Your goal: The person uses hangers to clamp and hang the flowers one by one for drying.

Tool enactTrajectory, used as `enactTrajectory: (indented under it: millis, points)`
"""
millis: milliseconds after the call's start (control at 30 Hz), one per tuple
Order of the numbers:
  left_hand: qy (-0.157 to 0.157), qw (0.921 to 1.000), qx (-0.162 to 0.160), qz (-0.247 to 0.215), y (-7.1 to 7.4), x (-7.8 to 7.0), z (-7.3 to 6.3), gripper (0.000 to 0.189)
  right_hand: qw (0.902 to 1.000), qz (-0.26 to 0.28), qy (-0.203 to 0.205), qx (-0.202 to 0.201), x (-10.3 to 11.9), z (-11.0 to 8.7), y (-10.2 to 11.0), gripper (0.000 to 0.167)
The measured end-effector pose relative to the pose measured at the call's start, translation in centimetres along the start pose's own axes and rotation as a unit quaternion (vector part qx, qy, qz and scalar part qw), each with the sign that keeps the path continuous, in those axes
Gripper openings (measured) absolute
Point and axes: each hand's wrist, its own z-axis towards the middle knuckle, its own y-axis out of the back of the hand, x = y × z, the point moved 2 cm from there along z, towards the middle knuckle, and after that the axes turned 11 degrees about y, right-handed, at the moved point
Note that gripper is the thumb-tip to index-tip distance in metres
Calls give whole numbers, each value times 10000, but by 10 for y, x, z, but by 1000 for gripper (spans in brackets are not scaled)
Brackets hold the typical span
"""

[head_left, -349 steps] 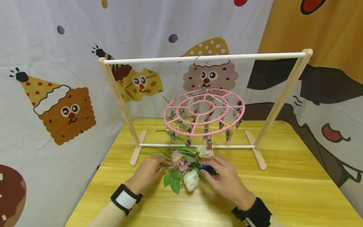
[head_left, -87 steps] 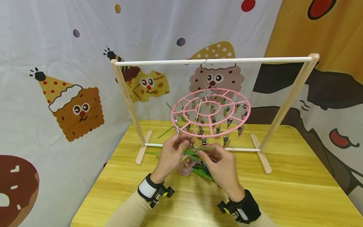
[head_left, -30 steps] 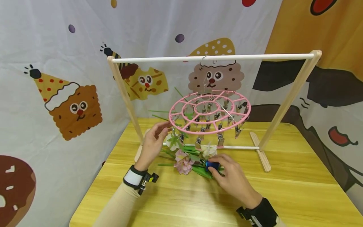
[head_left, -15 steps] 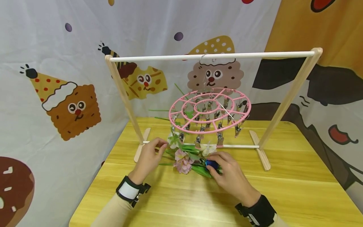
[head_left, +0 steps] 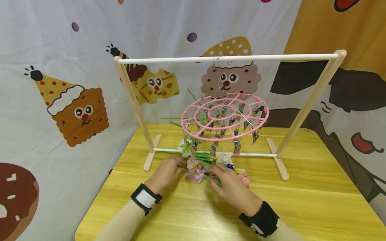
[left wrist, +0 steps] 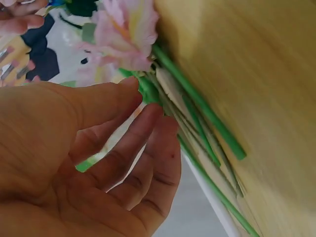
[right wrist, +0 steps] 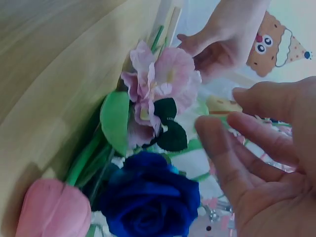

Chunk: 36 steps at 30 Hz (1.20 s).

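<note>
Both hands are over artificial flowers lying on the table. My left hand (head_left: 165, 174) is beside the green stems (left wrist: 202, 106), left of a pale pink-purple flower (head_left: 196, 173). In the left wrist view its fingers are loosely bent, with no flower plainly held. My right hand (head_left: 233, 190) reaches to the right side of that flower; in the right wrist view, thumb and fingers stand apart around nothing. A blue rose (right wrist: 148, 202) and a pink tulip (right wrist: 54, 212) lie near it. A white flower (head_left: 184, 148) hangs head down at the left rim of the pink round clip hanger (head_left: 223, 139).
The hanger hooks onto the white bar (head_left: 169, 60) of a wooden-legged rack (head_left: 313, 100). Several metal clips (head_left: 237, 145) dangle from its rings. Green stems (head_left: 170, 118) stick out behind it. Another white flower (head_left: 224, 157) lies near the rack's lower bar (head_left: 256, 155).
Earlier, both hands worked at a clip on the hanger's left rim, where the white flower now hangs. Since then my left hand has come down to the stems; my right has left the blue rose, moving left.
</note>
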Motion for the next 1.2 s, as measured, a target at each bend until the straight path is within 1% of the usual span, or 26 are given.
enactTrajectory:
  millis: [133,233,333,467,600,700,867,933,1033,1133,1200]
  points:
    - [-380,9986,153,331,-9,-1,5,12,9994,-45,-207,282,-1,5,-6,32]
    - [-525,9968,225,566,-13,-3,5,14,9984,-99,-358,432,-3,6,-11,32]
    - [-541,9962,241,637,-15,-5,5,18,9974,-181,-455,521,-5,7,-15,33]
    - [-484,9965,215,648,-17,-7,5,14,9965,-381,-497,562,-8,6,-19,33]
    - [-498,9960,198,717,-19,-7,5,15,9953,-546,-552,582,-11,5,-21,32]
    - [-566,9955,216,725,-19,-6,5,15,9949,-628,-624,493,-12,5,-22,33]
    - [-684,9952,273,650,-21,-6,5,19,9933,-885,-738,53,-15,6,-21,36]
    - [-697,9953,276,620,-21,-6,4,22,9914,-1045,-790,-47,-16,7,-21,36]
    - [-685,9955,280,588,-21,-6,3,24,9876,-1237,-963,26,-19,8,-21,36]
    - [-719,9951,295,618,-22,-6,2,24,9834,-1397,-1148,164,-20,9,-20,32]
    - [-759,9945,301,649,-22,-7,1,24,9807,-1513,-1226,178,-21,9,-20,28]
